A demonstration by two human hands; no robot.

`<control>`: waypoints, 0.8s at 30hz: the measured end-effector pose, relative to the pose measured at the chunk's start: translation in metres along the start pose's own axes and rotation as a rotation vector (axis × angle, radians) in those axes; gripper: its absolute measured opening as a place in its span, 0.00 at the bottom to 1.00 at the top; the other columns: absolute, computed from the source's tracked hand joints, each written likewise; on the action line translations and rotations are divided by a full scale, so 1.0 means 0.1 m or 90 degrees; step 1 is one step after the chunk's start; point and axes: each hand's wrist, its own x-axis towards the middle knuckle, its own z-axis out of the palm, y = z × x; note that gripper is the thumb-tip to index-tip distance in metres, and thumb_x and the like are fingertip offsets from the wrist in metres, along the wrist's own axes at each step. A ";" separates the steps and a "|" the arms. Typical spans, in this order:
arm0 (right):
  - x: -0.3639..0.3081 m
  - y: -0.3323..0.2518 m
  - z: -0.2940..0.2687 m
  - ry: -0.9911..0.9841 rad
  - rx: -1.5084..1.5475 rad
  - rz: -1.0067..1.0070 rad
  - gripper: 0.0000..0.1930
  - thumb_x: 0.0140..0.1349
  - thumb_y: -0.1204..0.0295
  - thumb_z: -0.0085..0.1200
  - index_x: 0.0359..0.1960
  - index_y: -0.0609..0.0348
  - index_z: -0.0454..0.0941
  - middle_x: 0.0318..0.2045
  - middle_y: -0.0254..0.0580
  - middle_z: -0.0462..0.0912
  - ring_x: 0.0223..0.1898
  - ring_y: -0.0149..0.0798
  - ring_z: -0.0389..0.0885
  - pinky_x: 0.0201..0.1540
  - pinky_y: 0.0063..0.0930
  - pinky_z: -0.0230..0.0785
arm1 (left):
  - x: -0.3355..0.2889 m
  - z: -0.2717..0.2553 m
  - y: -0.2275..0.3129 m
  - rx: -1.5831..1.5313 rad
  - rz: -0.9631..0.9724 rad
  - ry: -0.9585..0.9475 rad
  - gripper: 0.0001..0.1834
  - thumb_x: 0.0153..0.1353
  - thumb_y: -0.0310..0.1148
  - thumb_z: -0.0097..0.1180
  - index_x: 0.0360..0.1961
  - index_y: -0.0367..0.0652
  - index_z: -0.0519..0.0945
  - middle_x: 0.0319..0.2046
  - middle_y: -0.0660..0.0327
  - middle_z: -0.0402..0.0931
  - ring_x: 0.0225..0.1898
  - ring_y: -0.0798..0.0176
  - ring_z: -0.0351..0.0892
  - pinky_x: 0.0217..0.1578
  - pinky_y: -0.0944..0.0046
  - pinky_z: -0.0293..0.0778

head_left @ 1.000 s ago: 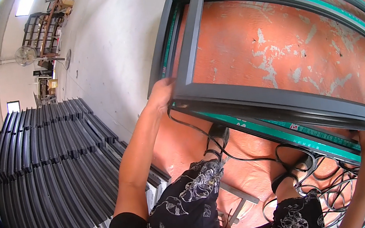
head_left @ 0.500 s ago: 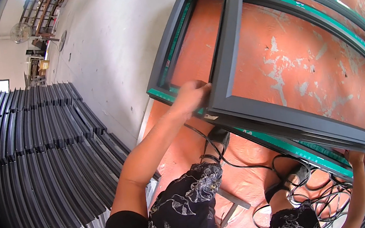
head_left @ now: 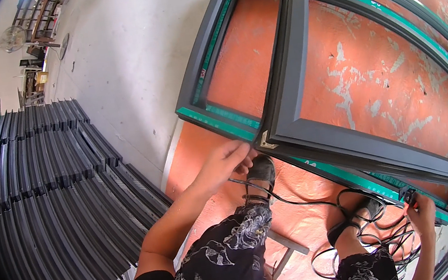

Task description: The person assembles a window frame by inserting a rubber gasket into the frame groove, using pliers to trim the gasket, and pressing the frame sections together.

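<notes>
A dark grey rectangular frame lies tilted across a second grey frame with green film strips. My left hand, fingers curled in, is just off the upper frame's near left corner, by a small pale corner piece. Whether anything is in those fingers is hidden. My right hand, near the frames' near right end, pinches a small black object whose kind I cannot make out. It sits beside the lower frame's green edge.
Stacked dark metal profiles fill the left side. A black cable runs between my feet and coils at the right. A grey metal bar is between my legs. A fan and shelves stand far left.
My left hand has come off the upper frame's left side and moved down past its corner. My right hand has shifted left, and the small black object now shows in its fingers.
</notes>
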 end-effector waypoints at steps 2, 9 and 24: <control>-0.01 -0.20 0.14 -0.045 0.411 -0.009 0.09 0.39 0.79 0.57 0.26 0.62 0.77 0.26 0.45 0.78 0.27 0.38 0.77 0.29 0.32 0.66 | -0.04 0.03 -0.06 -0.040 0.037 -0.037 0.18 0.68 0.43 0.46 0.43 0.38 0.77 0.27 0.68 0.75 0.28 0.75 0.73 0.30 0.74 0.69; 0.11 -0.86 0.46 -0.575 1.008 -0.019 0.19 0.35 0.67 0.57 0.25 0.74 0.79 0.26 0.57 0.80 0.30 0.52 0.80 0.38 0.39 0.73 | -0.10 0.13 -0.08 -0.103 -0.002 0.010 0.14 0.67 0.37 0.48 0.39 0.36 0.78 0.22 0.69 0.69 0.23 0.77 0.63 0.27 0.76 0.61; 0.46 -2.10 -0.27 -0.813 0.805 0.059 0.30 0.38 0.73 0.61 0.48 0.63 0.68 0.25 0.41 0.77 0.33 0.33 0.75 0.39 0.25 0.62 | -0.07 0.18 -0.14 -0.126 0.058 0.078 0.10 0.66 0.33 0.49 0.33 0.37 0.77 0.26 0.69 0.71 0.30 0.76 0.67 0.35 0.75 0.65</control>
